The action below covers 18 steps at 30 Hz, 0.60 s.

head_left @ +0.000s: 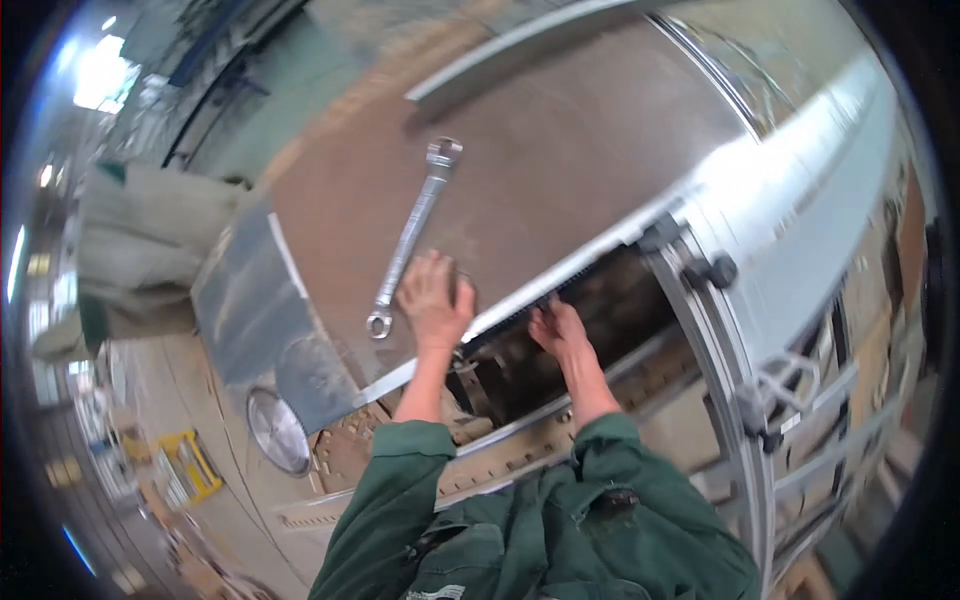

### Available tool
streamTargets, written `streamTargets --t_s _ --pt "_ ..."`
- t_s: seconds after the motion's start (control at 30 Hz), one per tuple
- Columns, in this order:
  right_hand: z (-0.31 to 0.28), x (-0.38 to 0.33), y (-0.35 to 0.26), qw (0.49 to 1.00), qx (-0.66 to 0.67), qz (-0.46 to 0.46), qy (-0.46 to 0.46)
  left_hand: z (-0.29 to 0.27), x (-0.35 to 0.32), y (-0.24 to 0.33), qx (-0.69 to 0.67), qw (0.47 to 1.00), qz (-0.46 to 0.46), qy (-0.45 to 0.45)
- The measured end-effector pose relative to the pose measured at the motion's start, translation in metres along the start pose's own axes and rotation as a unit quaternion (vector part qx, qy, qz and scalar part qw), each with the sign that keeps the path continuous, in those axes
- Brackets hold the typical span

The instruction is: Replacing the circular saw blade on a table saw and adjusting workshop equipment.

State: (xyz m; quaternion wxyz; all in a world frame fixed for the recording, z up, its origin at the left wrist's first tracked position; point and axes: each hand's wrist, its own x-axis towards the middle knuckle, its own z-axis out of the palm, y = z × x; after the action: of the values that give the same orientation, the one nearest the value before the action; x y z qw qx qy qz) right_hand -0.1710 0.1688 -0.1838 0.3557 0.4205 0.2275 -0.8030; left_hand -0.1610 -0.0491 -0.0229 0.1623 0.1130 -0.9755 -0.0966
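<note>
My left hand (437, 303) lies with fingers stretched out on the brown machine table (540, 140), close to its near edge. Just left of it rests a long shiny ring wrench (409, 240), its far ring end pointing away from me. My right hand (562, 332) reaches below the table's metal edge (600, 250), at the dark opening in the machine. Its fingers are bent together against a dark part under that edge; what they grip is hidden. A round saw blade (278, 430) leans at the table's left end, away from both hands.
A metal guide rail with black knobs (710, 270) crosses to the right of the opening. A long grey fence bar (520, 50) lies along the table's far side. Near the blade is a dusty grey side plate (250, 300). A yellow-framed item (190, 467) stands at lower left.
</note>
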Motion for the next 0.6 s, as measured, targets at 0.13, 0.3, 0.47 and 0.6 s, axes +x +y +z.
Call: streamTargets --t_s 0.13,0.3,0.47,0.6 --pt "0.01 -0.017 0.013 0.992 -0.057 -0.111 -0.008 -0.008 -0.004 -0.005 -0.012 0.999 -0.025 0.016" --pt "0.005 -0.023 0.001 0.998 0.003 0.054 -0.031 -0.031 -0.006 -0.012 -0.093 0.994 -0.051 -0.002" --pt "-0.004 0.011 -0.023 0.996 -0.083 0.034 -0.023 -0.018 -0.016 -0.021 -0.103 0.992 -0.053 0.045" --pt "-0.008 0.033 -0.018 0.996 -0.08 0.016 0.02 -0.037 -0.03 -0.035 -0.158 0.984 -0.082 0.002"
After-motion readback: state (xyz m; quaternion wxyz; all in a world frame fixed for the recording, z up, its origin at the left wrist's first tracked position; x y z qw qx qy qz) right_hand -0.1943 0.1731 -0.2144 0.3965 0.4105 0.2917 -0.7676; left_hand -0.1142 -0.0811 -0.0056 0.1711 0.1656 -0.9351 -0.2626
